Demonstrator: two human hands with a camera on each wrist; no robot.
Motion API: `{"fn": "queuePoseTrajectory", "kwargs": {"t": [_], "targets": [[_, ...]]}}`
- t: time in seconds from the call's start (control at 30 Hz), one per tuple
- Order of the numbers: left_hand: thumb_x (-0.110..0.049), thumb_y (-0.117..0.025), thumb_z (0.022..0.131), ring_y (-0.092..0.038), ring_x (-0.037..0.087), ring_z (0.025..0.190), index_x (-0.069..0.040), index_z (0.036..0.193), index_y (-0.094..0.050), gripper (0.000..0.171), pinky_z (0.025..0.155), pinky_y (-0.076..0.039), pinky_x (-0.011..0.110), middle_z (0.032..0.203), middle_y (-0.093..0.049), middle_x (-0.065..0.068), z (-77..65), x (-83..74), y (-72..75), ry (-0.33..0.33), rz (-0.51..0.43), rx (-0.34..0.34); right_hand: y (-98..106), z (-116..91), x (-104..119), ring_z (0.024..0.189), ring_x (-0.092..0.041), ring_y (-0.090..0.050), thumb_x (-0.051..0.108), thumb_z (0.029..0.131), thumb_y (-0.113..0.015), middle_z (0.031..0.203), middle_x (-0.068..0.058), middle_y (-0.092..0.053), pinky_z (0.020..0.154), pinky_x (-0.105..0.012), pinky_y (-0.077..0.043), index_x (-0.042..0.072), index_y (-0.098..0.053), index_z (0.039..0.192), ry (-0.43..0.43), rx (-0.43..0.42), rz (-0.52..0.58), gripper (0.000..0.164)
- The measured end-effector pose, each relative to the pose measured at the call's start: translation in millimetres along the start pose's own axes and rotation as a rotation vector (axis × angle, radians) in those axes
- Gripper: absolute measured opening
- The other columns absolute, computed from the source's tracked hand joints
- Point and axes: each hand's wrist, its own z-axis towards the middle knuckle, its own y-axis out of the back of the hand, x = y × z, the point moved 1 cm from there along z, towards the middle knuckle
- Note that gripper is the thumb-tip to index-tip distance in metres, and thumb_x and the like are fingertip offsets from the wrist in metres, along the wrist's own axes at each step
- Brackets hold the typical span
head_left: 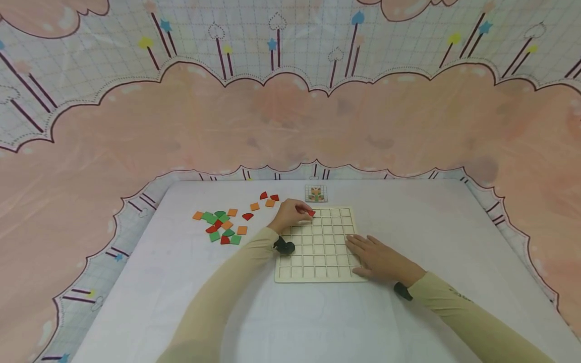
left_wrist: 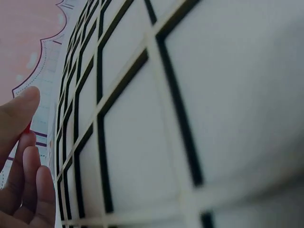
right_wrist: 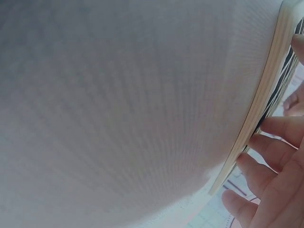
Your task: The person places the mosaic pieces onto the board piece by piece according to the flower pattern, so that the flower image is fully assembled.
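Note:
My left hand (head_left: 292,214) pinches a small red tile (head_left: 311,213) between thumb and fingertips, over the far left part of a pale wooden grid board (head_left: 321,275). In the left wrist view only a sliver of the red tile (left_wrist: 27,128) shows between the thumb and a finger; its full shape is hidden. My right hand (head_left: 376,258) lies with fingers spread on the board's right edge. The right wrist view shows those fingers (right_wrist: 280,152) along the board's wooden side (right_wrist: 256,109). The board's visible cells hold no tiles.
Left of the board, green tiles (head_left: 215,236), orange squares (head_left: 242,230) and red quarter-round tiles (head_left: 247,217) lie loosely scattered on the white table (head_left: 317,322). Just beyond the board's far edge lies a small card (head_left: 315,193) with a coloured flower-like pattern. A patterned cloth (head_left: 290,126) hangs behind.

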Motion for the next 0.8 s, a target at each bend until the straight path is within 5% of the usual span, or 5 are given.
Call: {"fn": "queuePoseTrajectory", "kwargs": {"t": [0.47, 0.8], "targets": [[-0.015, -0.08, 0.072, -0.049, 0.009, 0.063, -0.008, 0.088, -0.076, 0.018, 0.058, -0.04, 0.019, 0.08, -0.068, 0.006, 11.2, 3.3, -14.6, -0.053, 0.067, 0.081, -1.2, 0.9, -2.9, 0.139, -0.032, -0.031, 0.047, 0.092, -0.051, 0.152, -0.015, -0.032, 0.111, -0.052, -0.028, 0.002, -0.033, 0.144, -0.006, 0.013, 0.004, 0.071], [-0.01, -0.074, 0.08, -0.059, 0.012, 0.077, -0.008, 0.092, -0.075, 0.013, 0.068, -0.048, 0.022, 0.1, -0.07, 0.008, 8.0, 4.6, -10.7, -0.045, 0.07, 0.106, 0.4, 0.9, -0.9, 0.14, -0.032, -0.03, 0.046, 0.092, -0.051, 0.152, -0.014, -0.031, 0.112, -0.052, -0.026, 0.003, -0.032, 0.145, -0.014, 0.029, 0.01, 0.071]]}}
